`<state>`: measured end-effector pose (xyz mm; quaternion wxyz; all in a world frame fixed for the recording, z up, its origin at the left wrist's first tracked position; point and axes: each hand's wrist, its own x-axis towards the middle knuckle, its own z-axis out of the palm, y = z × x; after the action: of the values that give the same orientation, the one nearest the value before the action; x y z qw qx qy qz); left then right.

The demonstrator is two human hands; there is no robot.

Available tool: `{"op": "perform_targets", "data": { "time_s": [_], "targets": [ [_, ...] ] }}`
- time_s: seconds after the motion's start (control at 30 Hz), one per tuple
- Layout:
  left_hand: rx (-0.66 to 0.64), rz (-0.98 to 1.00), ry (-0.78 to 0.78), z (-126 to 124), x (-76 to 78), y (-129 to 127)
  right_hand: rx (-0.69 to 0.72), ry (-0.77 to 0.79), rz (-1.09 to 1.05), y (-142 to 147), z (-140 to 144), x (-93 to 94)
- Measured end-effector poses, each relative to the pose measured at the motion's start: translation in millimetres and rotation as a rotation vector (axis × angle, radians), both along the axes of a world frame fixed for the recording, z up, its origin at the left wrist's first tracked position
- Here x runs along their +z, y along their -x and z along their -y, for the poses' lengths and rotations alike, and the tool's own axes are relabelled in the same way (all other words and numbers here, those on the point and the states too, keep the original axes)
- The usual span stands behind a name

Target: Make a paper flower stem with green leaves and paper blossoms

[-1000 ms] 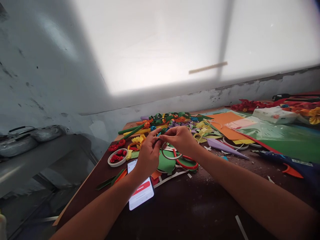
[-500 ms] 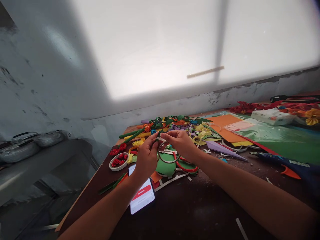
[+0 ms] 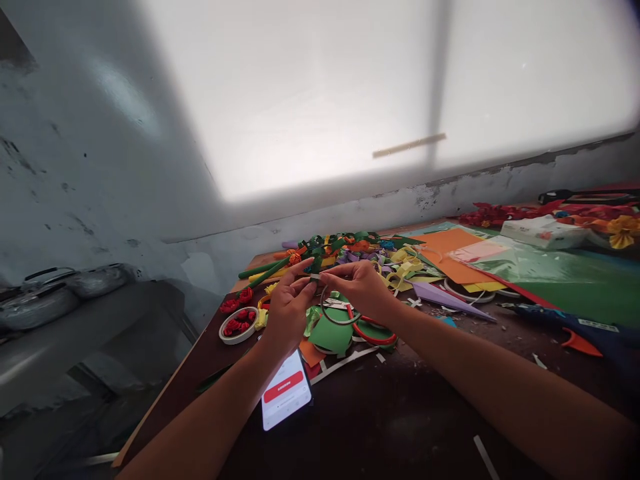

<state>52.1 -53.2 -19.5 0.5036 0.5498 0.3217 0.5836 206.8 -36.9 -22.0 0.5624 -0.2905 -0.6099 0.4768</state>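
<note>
Left hand: the left hand [image 3: 287, 307] is raised above the bench, thumb and forefinger pinched on the top of a thin dark ring of curled strip [image 3: 336, 307].
Right hand: the right hand [image 3: 361, 283] faces it, fingertips pinched on the same spot, so both hands grip the ring where its ends seem to meet.
Ring: it hangs as a loop below the fingertips, just above a green cut paper shape [image 3: 330, 335] lying on the bench; whether the ends are joined I cannot tell.
Progress: judging by how things lie, the strip is already bent into a loop and the join at the top looks to be the part in hand; nothing shows it fixed yet.
Near the ring: a red loop of strip [image 3: 373, 331] lies just right of it on the bench, and a white smartphone with a red bar on its screen [image 3: 286, 397] lies below the left hand.
Left of the ring: a white tape roll filled with red paper roses [image 3: 239, 323].
Beyond the ring: a heap of coloured paper strips and rolled flowers [image 3: 345, 250].
Right of the ring: an orange paper sheet [image 3: 450, 253], well apart.
Bench: dark brown wooden bench [image 3: 400, 420], strewn with scraps.
</note>
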Motion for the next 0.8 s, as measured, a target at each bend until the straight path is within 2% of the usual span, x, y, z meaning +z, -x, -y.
{"op": "perform_targets", "data": {
  "time_s": [0.2,0.37,0.43,0.6,0.8],
  "targets": [
    [-0.032,-0.031,-0.012,4,1.9,-1,-0.04,0.01,0.013,0,1,0.5],
    [-0.056,-0.036,0.031,0,-1.5,0,-0.13,0.009,0.1,-1,0,-2.4],
    [-0.021,-0.079,0.026,-3,-2.9,2,-0.172,0.011,0.144,-1,1,-2.8],
    [0.175,-0.285,-0.074,-8,-1.0,10,-0.236,-0.007,0.266,1,8,0.2],
    [0.171,-0.245,-0.048,-6,1.6,10,-0.186,0.018,0.264,2,11,1.5]
  ]
}}
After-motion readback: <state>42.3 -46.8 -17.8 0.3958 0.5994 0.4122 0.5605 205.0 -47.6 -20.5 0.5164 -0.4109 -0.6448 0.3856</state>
